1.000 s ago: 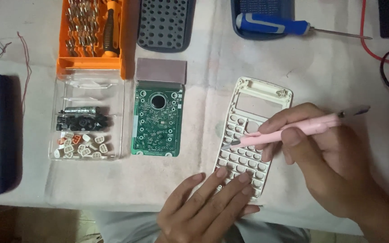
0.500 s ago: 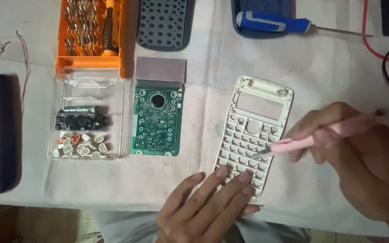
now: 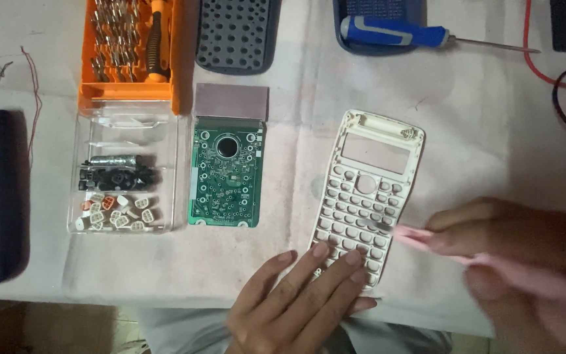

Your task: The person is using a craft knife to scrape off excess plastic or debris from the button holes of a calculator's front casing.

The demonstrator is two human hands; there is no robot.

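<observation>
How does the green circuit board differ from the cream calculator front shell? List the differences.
The green circuit board lies untouched and squarely upright in the frame; the cream calculator front shell is tilted, pinned at its lower end by the left hand.
The board is solid, with a round dark part near its top; the shell is a grid of open key holes plus an empty display window.
Both lie flat on the pale cloth.

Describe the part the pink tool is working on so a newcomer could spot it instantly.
On the white cloth-covered table, look right of the green circuit board. The cream plastic calculator front shell lies there, the left hand pressing its lower end. Only it has a grid of empty key holes and a rectangular display window.
</observation>
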